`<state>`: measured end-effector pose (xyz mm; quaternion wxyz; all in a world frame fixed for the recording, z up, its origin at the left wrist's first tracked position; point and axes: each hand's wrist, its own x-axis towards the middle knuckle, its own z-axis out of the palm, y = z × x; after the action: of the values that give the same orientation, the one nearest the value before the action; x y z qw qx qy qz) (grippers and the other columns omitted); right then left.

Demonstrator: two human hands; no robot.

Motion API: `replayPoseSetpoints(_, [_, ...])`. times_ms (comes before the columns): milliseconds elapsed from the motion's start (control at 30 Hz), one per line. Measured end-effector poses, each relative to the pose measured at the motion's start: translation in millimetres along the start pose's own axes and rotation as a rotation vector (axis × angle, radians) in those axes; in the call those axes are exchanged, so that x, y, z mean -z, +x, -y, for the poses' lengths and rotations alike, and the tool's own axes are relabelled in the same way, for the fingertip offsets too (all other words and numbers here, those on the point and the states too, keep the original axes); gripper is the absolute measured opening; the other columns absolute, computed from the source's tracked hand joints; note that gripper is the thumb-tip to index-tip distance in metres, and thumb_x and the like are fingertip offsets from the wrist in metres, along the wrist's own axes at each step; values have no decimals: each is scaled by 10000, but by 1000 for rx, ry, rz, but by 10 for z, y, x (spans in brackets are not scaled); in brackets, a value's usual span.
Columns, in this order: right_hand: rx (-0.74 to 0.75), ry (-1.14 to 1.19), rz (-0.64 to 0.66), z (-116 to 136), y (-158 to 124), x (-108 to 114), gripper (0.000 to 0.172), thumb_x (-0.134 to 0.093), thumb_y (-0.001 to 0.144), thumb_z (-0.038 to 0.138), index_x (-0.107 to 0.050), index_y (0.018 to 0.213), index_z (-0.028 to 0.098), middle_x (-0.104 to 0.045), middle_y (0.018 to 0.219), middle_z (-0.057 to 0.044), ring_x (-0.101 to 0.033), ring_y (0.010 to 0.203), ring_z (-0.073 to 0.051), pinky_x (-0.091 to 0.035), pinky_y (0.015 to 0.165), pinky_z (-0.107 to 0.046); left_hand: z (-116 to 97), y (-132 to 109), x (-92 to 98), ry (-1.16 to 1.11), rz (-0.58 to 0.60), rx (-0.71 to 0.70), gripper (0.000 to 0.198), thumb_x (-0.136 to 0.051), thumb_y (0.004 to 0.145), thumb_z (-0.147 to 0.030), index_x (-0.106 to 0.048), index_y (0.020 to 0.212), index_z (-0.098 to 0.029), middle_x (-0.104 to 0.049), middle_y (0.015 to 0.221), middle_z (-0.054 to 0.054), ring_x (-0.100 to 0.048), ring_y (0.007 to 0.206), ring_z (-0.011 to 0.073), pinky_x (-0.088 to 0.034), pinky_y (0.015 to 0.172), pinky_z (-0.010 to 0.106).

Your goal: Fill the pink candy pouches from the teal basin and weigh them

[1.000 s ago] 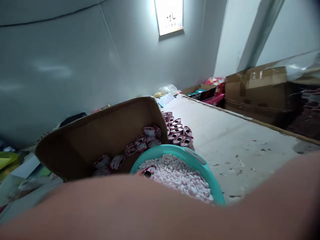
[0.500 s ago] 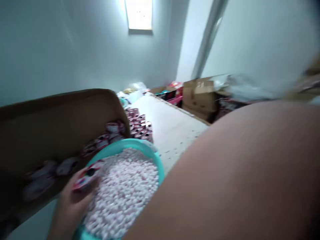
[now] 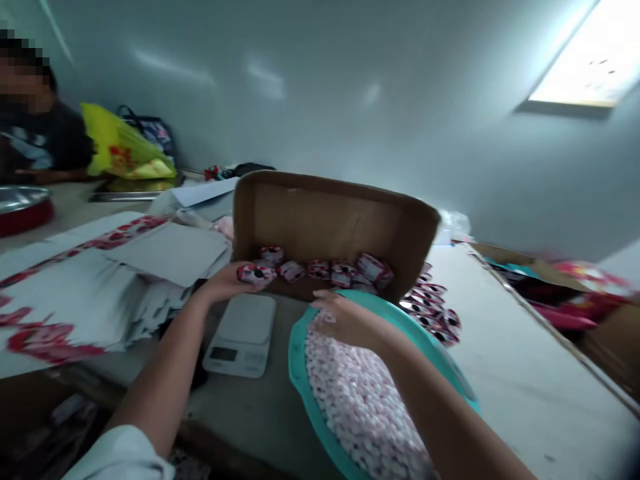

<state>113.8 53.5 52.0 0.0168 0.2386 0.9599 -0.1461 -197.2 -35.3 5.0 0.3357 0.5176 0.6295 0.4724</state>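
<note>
My left hand (image 3: pixel 225 283) is closed around a small red-and-white carton (image 3: pixel 257 274) with a dark oval on its face, held at the front left of a brown cardboard box (image 3: pixel 325 217). More such cartons (image 3: pixel 319 269) lie inside that box. My right hand (image 3: pixel 345 319) reaches over the far left side of a turquoise basin (image 3: pixel 299 353) full of small pink-and-white pieces (image 3: pixel 370 400), which look like candies. Its fingers curl down around some of them, partly hidden by the hand. A white digital scale (image 3: pixel 245 333) stands between my forearms.
Right of the box, several cartons (image 3: pixel 430 303) stand in rows on the white tabletop (image 3: pixel 520 360). Flat printed card sheets (image 3: pixel 85 287) are stacked at the left. A person (image 3: pixel 45 127) sits far left near a yellow bag (image 3: pixel 123 143). Open cardboard boxes (image 3: pixel 610 347) stand at the right.
The view has swung left, bringing the scale, card sheets and the other person into sight. My right hand now shows in the basin; my left has moved from the basin's edge to the box front, still holding a carton.
</note>
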Motion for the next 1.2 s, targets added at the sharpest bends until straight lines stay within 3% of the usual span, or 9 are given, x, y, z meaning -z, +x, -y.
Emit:
replayPoseSetpoints(100, [11, 43, 52, -95, 149, -290, 724, -614, 903, 522, -420, 1520, 196, -267, 1608, -122, -143, 1499, -369, -280, 1187, -539, 173, -32, 103, 19, 49, 39, 744, -849, 484, -548, -654, 1075, -140, -747, 1020, 89, -692, 952, 262, -536, 903, 383])
replayPoseSetpoints(167, [4, 106, 100, -152, 150, -349, 820, -655, 859, 600, -381, 1543, 241, -177, 1639, -88, -87, 1509, -364, -260, 1193, -542, 254, -60, 113, 49, 104, 55, 707, -843, 512, -535, -660, 1071, -142, -744, 999, 72, -685, 932, 247, -535, 870, 353])
replayPoseSetpoints(267, [-34, 152, 116, -190, 94, -214, 868, -734, 782, 627, -439, 1507, 251, -181, 1636, -110, -226, 1477, -369, -340, 1153, -503, 321, -80, 152, 175, 231, 66, 599, -862, 534, -484, -697, 1010, -162, -743, 940, 40, -675, 900, 246, -526, 802, 318])
replayPoseSetpoints(400, [-73, 124, 91, -130, -33, -40, 488, -681, 848, 596, -687, 1145, 208, -647, 1239, -118, -613, 1114, -297, -499, 942, -400, 343, -122, 238, 391, 312, 76, 594, -800, 627, -548, -690, 1107, -217, -738, 1047, 14, -672, 975, 250, -512, 829, 295])
replayPoseSetpoints(600, [-50, -15, 245, -206, -152, -286, 1095, -738, 555, 854, -476, 1447, 275, -516, 1420, -143, -518, 1245, -416, -460, 1009, -533, 331, -123, 310, 458, 283, 100, 698, -817, 590, -546, -667, 1225, -299, -700, 1199, -13, -649, 1075, 245, -481, 907, 297])
replayPoseSetpoints(900, [-118, -39, 234, -172, -222, -304, 781, -665, 676, 704, -544, 1372, 368, -604, 1357, -52, -595, 1169, -411, -559, 890, -555, 249, -159, 159, 384, 334, 9, 663, -834, 591, -518, -685, 1170, -231, -700, 1171, 42, -647, 1064, 245, -489, 940, 347])
replayPoseSetpoints(1033, [-132, -33, 260, -88, -237, -257, 665, -602, 717, 559, -579, 1343, 335, -662, 1272, -57, -662, 1047, -351, -577, 813, -477, 299, -138, 122, 180, 44, -162, 562, -689, 770, -608, -671, 1146, -191, -693, 1171, 91, -643, 1088, 238, -504, 943, 366])
replayPoseSetpoints(1133, [-146, -11, 265, -90, -238, -234, 601, -595, 703, 504, -643, 1270, 306, -684, 1227, -63, -666, 1032, -319, -567, 816, -428, 382, -83, 105, 262, -315, -261, 524, -439, 933, -637, -690, 998, -181, -711, 1006, 77, -665, 978, 211, -515, 884, 341])
replayPoseSetpoints(1200, [-148, 15, 272, -130, -243, -218, 560, -596, 704, 506, -673, 1220, 303, -698, 1191, -62, -674, 1007, -309, -570, 792, -409, 418, -61, 112, 377, -431, -286, 549, -369, 967, -623, -686, 921, -176, -705, 914, 71, -663, 905, 200, -508, 849, 330])
